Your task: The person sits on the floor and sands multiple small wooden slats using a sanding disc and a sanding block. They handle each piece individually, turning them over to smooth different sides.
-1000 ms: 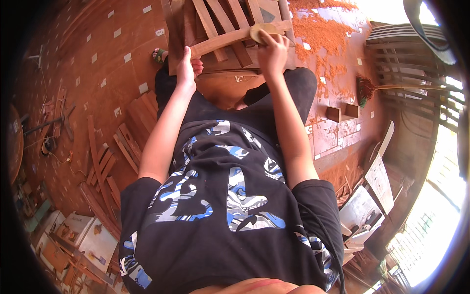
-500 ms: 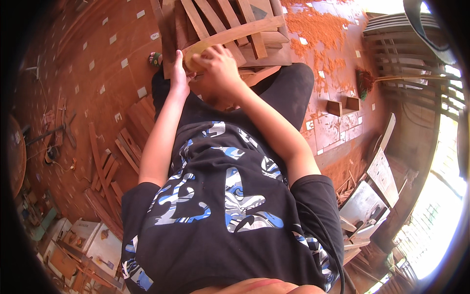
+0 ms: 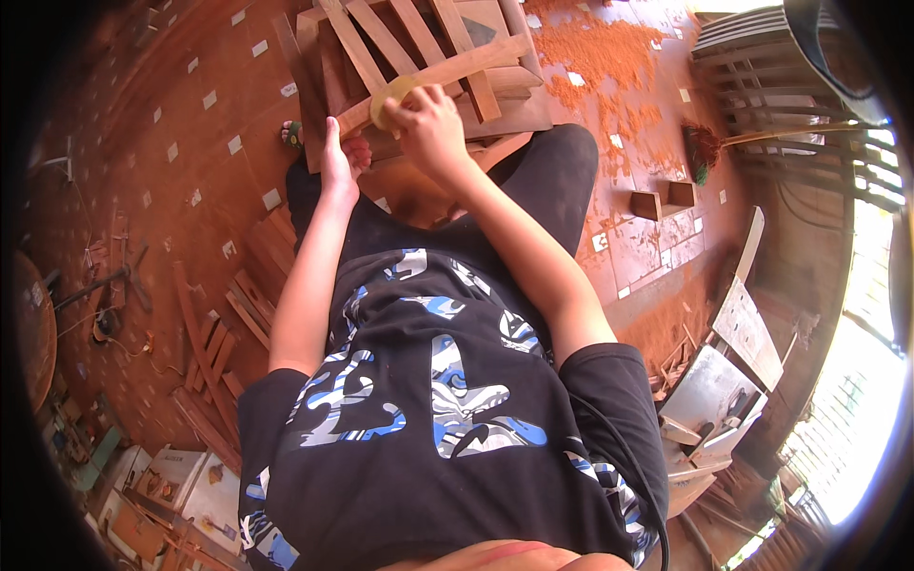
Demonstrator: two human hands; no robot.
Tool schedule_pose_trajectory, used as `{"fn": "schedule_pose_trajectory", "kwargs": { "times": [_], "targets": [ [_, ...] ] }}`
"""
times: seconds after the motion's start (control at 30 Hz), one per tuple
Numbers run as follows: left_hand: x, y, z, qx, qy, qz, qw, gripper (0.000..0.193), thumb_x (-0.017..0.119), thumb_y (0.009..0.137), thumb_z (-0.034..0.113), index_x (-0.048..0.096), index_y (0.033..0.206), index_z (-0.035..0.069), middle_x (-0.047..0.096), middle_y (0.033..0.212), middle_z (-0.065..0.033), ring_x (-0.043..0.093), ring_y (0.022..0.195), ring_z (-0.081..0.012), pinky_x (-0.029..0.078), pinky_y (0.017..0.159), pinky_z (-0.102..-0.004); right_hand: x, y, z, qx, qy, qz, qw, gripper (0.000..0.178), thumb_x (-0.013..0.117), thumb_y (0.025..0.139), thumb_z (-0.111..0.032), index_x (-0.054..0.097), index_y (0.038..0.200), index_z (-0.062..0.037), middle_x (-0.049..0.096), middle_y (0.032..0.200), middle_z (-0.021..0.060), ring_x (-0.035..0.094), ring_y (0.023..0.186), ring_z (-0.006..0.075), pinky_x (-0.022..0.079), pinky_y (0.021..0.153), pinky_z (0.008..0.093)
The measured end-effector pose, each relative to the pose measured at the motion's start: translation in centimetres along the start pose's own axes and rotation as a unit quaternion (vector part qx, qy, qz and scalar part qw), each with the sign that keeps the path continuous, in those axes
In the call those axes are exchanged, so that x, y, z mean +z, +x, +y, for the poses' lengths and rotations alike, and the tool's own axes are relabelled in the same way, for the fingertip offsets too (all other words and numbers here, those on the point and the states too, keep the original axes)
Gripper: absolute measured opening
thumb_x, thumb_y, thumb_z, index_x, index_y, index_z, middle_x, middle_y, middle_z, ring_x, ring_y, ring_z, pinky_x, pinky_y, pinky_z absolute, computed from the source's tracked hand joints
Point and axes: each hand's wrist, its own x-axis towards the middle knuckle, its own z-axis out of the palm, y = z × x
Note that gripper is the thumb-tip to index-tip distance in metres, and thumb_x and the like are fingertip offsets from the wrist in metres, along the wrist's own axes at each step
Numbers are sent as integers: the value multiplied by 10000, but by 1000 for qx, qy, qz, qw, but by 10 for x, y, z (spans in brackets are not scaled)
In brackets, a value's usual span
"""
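A slatted wooden frame with a curved rail [image 3: 466,63] lies over a wooden stand [image 3: 522,107] between my knees. My left hand [image 3: 343,164] is at the rail's near left end, thumb up along it and fingers curled below. In my right hand [image 3: 430,124] is a yellowish sheet that looks like sandpaper [image 3: 388,101], bent around the rail a short way from the left hand. The fingers press it onto the wood. Part of the sheet is hidden behind the fingers. Several slats [image 3: 381,34] run away from the rail.
Orange sawdust [image 3: 600,71] covers tiles at the far right. A broom [image 3: 703,152] and a small open wooden box [image 3: 665,202] stand beyond my right knee. Loose wooden strips [image 3: 205,347] lie on the left floor, near a cable. White panels [image 3: 709,385] lean at right.
My right hand and the sandpaper have slid along the rail, away from my left hand. The left hand and the rail's near end sit slightly lower and further left in view.
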Motion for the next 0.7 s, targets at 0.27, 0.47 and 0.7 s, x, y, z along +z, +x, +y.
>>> {"fn": "schedule_pose_trajectory", "kwargs": {
  "times": [0.27,0.47,0.7],
  "targets": [
    [-2,-2,2,8,7,11,1000,628,593,925,716,654,892,92,628,719,-20,607,657,-129,485,624,-281,-18,5,28,44,37,25,998,433,735,667,-54,806,1074,-183,684,964,61,613,1022,297,537,895,410],
    [-1,0,1,0,9,5,1000,663,585,923,724,658,1004,70,629,736,-12,607,673,-135,484,654,-287,-20,3,59,96,3,141,985,242,733,713,-107,820,923,-186,701,941,20,626,961,263,514,856,411],
    [-3,3,-2,0,8,3,1000,660,585,912,739,662,989,88,635,732,-15,607,668,-133,480,652,-291,-8,4,25,40,6,108,993,188,747,731,-154,807,907,-181,672,914,1,614,923,235,497,860,401]
  ]
}}
